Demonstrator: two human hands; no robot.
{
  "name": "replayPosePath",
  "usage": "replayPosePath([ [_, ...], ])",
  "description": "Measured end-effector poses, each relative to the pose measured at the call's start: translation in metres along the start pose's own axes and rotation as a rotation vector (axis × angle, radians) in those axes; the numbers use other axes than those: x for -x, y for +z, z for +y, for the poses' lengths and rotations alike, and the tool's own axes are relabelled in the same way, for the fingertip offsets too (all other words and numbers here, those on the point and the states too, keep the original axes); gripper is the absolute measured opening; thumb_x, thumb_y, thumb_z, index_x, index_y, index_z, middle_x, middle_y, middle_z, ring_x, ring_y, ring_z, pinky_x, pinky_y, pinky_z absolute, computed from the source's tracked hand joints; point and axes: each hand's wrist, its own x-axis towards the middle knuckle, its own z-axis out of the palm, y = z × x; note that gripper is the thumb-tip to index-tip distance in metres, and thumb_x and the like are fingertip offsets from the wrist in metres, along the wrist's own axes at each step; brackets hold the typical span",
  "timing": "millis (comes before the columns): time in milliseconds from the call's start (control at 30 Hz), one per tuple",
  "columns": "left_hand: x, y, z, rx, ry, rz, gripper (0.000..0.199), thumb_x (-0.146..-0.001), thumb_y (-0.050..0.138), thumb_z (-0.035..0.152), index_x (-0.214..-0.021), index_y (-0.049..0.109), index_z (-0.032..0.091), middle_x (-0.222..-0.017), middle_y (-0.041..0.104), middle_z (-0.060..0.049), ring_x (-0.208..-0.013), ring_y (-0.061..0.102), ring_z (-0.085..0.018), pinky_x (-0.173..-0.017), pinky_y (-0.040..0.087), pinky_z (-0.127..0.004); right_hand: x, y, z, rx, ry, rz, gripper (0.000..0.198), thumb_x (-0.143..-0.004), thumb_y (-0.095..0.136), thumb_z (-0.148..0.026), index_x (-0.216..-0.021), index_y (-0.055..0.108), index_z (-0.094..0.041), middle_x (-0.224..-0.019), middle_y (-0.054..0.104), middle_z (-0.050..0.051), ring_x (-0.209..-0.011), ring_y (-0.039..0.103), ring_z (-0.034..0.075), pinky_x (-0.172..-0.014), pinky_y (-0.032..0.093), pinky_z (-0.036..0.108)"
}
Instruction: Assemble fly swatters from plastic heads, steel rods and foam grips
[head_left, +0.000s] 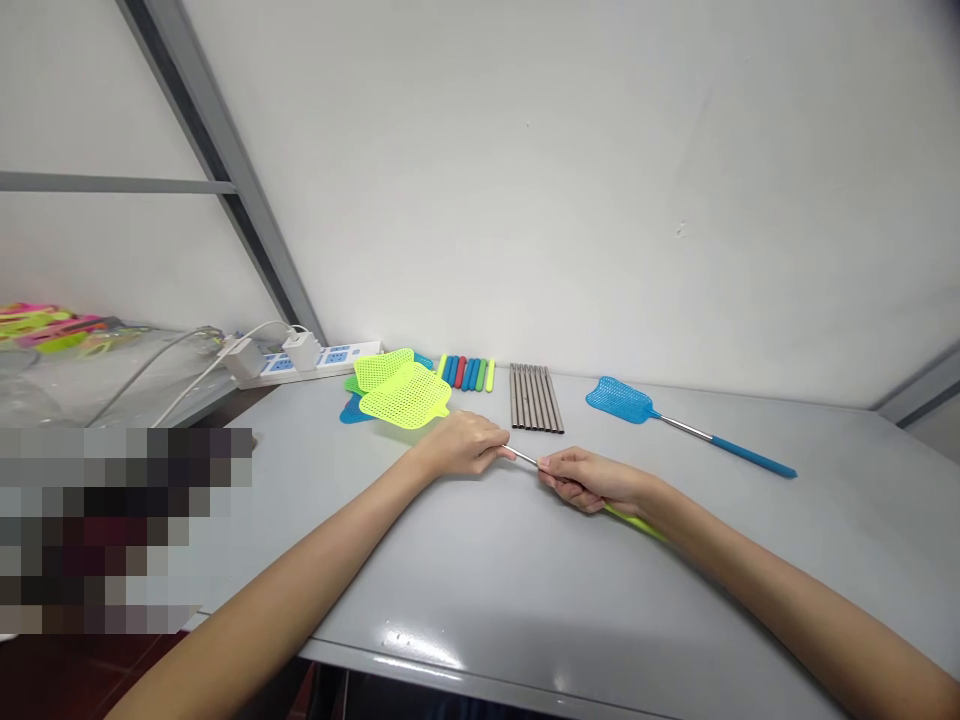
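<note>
Both hands grip one yellow-green fly swatter (pixel 405 396) above the grey table. My left hand (pixel 469 443) is closed around it near the perforated head, which sticks out to the left. A short length of bare metal rod (pixel 520 456) shows between the hands. My right hand (pixel 583 480) wraps round the other end, and the yellow-green handle (pixel 636 522) comes out below it. Behind the held head lie more swatter heads, green and blue (pixel 358 409), partly hidden. To the right rests a blue fly swatter (pixel 619 400) with a metal rod and blue handle.
Several coloured handles (pixel 469 374) lie in a row at the back of the table (pixel 465 580). Beside them are several metal tubes (pixel 534 398). A white power strip (pixel 322 362) with plugged adapters stands at the left back. Bagged coloured items (pixel 60 328) lie far left.
</note>
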Motion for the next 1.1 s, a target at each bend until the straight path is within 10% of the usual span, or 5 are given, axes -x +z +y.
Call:
replayPosePath([
  [1100, 0.008, 0.000, 0.025, 0.174, -0.172, -0.070, 0.036, -0.084, 0.034, 0.039, -0.059, 0.045, 0.016, -0.052, 0.050, 0.002, -0.049, 0.044, -0.010, -0.048, 0.025, -0.023, 0.010, 0.001, 0.004, 0.109, 0.031, -0.028, 0.037, -0.079, 0.041, -0.049, -0.063, 0.038, -0.016, -0.050, 0.028, -0.008, -0.034, 0.018, 0.001, -0.029, 0.010, 0.015],
])
